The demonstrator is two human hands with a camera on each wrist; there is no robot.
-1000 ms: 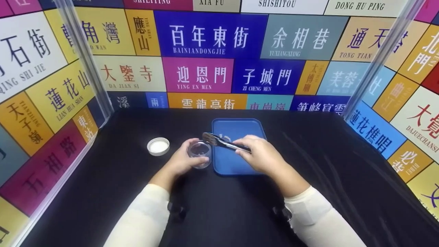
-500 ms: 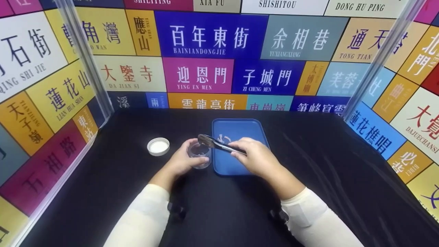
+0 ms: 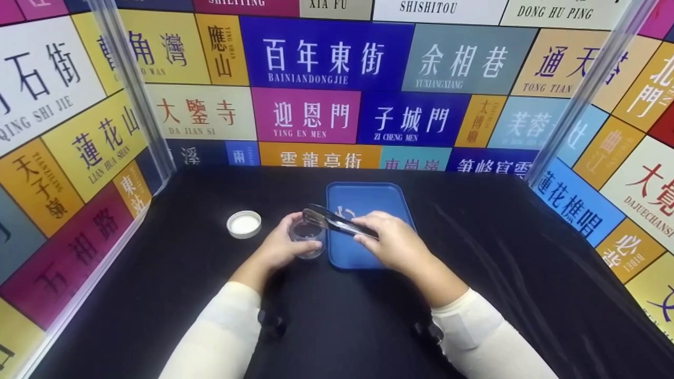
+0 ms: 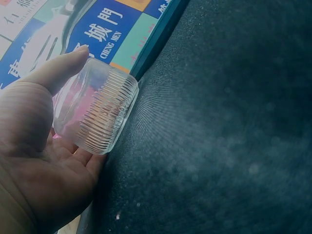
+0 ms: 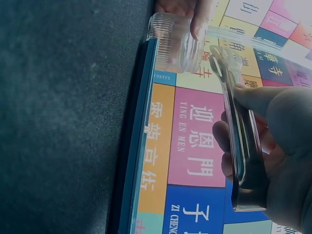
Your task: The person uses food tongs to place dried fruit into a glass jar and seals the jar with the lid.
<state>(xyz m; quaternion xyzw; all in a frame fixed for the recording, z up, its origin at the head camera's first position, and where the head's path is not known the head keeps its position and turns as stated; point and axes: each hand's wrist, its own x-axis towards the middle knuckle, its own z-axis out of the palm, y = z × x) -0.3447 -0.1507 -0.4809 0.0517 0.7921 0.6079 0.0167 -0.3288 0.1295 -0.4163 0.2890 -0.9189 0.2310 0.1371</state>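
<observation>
My left hand [image 3: 276,246] grips a clear ribbed glass jar [image 4: 105,109], thumb on the near side and fingers round the far side. The jar is lidless, its mouth facing up beside the tray's left edge. With my right hand [image 3: 397,239] I hold metal tongs [image 5: 243,153] between thumb and fingers. Their tips point left and overlap the jar's mouth in the head view; in the right wrist view they appear just above its rim. Small pale, clear-looking pieces [image 3: 345,212] lie on the blue tray [image 3: 363,258], partly hidden behind the tongs.
A round white lid [image 3: 244,225] lies on the black tablecloth [image 3: 337,321] left of the jar. Printed panels [image 3: 305,115] with Chinese characters enclose the back and sides of the table.
My right hand has brought the tongs slightly left, over the jar's mouth, and their arms now look more spread. More of the pieces on the tray shows. The left hand and jar stay put.
</observation>
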